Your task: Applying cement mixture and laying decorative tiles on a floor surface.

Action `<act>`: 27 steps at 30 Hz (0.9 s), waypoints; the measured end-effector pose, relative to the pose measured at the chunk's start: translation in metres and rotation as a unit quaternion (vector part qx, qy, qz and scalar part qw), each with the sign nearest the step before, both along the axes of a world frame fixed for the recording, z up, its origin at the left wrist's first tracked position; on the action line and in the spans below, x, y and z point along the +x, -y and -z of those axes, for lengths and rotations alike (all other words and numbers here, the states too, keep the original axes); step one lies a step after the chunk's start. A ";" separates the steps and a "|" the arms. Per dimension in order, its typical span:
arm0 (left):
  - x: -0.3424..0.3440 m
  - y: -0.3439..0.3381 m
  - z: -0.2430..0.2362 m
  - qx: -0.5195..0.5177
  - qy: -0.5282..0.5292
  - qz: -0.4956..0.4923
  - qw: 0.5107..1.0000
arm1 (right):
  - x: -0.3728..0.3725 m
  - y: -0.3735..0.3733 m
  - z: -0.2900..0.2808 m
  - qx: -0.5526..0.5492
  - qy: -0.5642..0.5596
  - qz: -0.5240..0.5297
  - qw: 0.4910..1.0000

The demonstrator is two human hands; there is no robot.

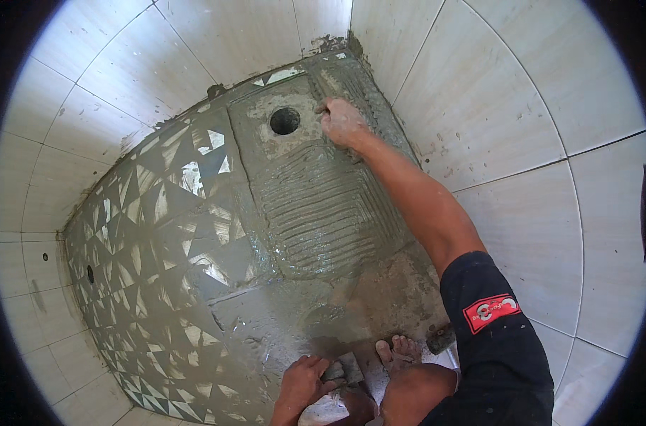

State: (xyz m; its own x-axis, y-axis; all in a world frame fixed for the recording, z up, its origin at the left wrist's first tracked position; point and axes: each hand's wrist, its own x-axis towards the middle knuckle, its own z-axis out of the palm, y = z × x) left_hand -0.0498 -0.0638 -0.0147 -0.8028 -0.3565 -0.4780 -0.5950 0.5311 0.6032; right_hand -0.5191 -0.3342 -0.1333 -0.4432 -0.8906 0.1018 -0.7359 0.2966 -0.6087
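My right hand (343,124) reaches far forward to the floor, just right of a round drain hole (285,121). Its fingers are curled together at the mortar; what they hold, if anything, is hidden. Ridged wet mortar (316,213) spreads below the hole, combed in parallel lines. Low in the view, my left hand (305,387) is closed on a flat grey piece smeared with mortar (348,369), its exact kind unclear. That piece is beside my bare foot (400,351).
Patterned floor tiles (152,263), coated in grey slurry, cover the left side. Cream wall tiles (493,92) rise around the floor. Near my foot lies a dark, rounded object (440,339), partly hidden. Wet grey floor (287,316) stretches before my feet.
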 end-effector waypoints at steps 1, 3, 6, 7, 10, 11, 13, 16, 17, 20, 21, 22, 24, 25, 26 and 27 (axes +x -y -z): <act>0.001 0.000 -0.001 0.000 0.003 -0.002 1.000 | 0.006 0.002 -0.001 0.015 -0.001 -0.010 1.000; 0.003 0.001 -0.002 0.015 0.015 -0.003 1.000 | 0.008 0.003 -0.006 0.014 0.022 -0.010 1.000; 0.001 0.001 0.006 0.031 0.035 0.011 0.999 | -0.020 0.000 -0.003 0.031 0.024 0.022 0.999; 0.000 0.002 0.008 0.033 0.032 0.012 0.999 | -0.033 -0.003 0.001 0.046 0.012 0.044 0.998; 0.005 0.004 0.006 0.026 0.032 -0.006 0.999 | -0.040 -0.015 -0.012 0.100 -0.052 0.075 0.991; 0.003 0.007 0.004 0.031 0.051 0.001 0.998 | -0.042 -0.023 -0.017 0.101 -0.052 0.073 0.991; 0.003 0.009 0.005 0.036 0.069 0.007 0.997 | -0.042 -0.039 -0.029 0.205 -0.283 -0.052 0.936; 0.003 0.008 0.010 0.038 0.062 0.015 0.997 | -0.026 -0.039 -0.041 0.151 -0.075 0.108 0.980; 0.000 0.010 0.010 0.038 0.064 0.022 0.997 | -0.028 -0.038 -0.039 0.152 -0.076 0.110 0.979; -0.003 0.010 0.013 0.019 0.039 0.028 0.999 | -0.031 -0.036 -0.026 0.204 -0.097 0.094 0.970; -0.004 0.009 0.014 0.000 0.011 0.026 1.000 | -0.030 -0.036 -0.020 0.197 -0.095 0.095 0.971; -0.004 0.010 0.012 0.000 0.013 0.023 1.000 | -0.024 -0.035 -0.021 0.190 -0.091 0.093 0.973; -0.006 0.014 0.007 0.021 0.033 0.015 0.999 | -0.012 -0.037 -0.021 0.181 -0.075 0.071 0.978; -0.007 0.015 0.004 0.021 0.033 0.013 0.999 | -0.009 -0.038 -0.024 0.173 -0.063 0.055 0.981; -0.007 0.015 0.003 0.021 0.042 0.013 0.999 | -0.008 -0.036 -0.019 0.173 -0.063 0.053 0.981; -0.007 0.015 0.002 0.021 0.052 0.013 0.998 | -0.006 -0.034 -0.011 0.167 -0.095 0.032 0.981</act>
